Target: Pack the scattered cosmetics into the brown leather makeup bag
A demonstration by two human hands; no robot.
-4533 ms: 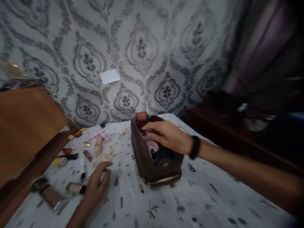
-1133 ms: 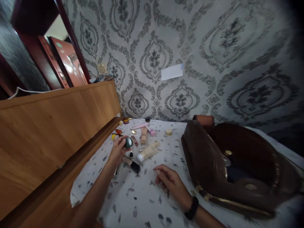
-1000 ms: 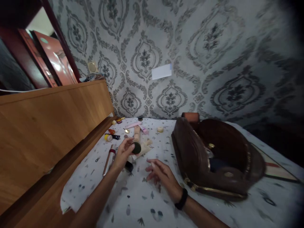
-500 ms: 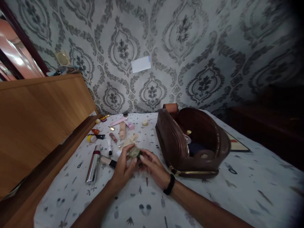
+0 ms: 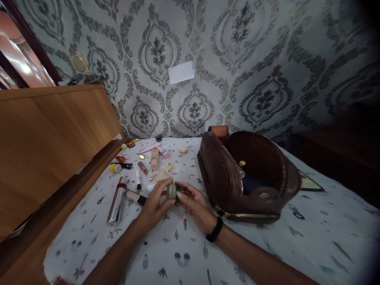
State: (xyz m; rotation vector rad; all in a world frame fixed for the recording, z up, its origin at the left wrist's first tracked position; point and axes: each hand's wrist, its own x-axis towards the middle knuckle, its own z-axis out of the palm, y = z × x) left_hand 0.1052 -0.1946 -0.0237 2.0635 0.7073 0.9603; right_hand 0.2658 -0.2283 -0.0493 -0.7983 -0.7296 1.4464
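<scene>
A small greenish jar with a dark lid [image 5: 171, 191] is held between my two hands, tilted on its side above the patterned cloth. My left hand [image 5: 155, 204] grips the jar's body, thumb below and fingers over it. On the lid end, the fingers of my right hand [image 5: 197, 206] are closed; a black band circles that wrist. Just left of my hands lie a foundation bottle with a black cap [image 5: 135, 197] and a silver cylinder with a red ring [image 5: 117, 202]. To the right stands an open brown bag [image 5: 219, 170] with a dark blue item inside.
Several cosmetics lie farther back, among them a beige tube [image 5: 154, 159], a white tube [image 5: 138, 178], a pink tube [image 5: 164, 152] and a small cream-coloured jar [image 5: 183, 150]. A wooden panel [image 5: 59, 146] borders the left side; a patterned wall [image 5: 192, 111] rises behind.
The jar has turned in my hands, so its side and dark lid show more clearly. My view has shifted slightly; the bag appears farther right. The scattered cosmetics keep their places.
</scene>
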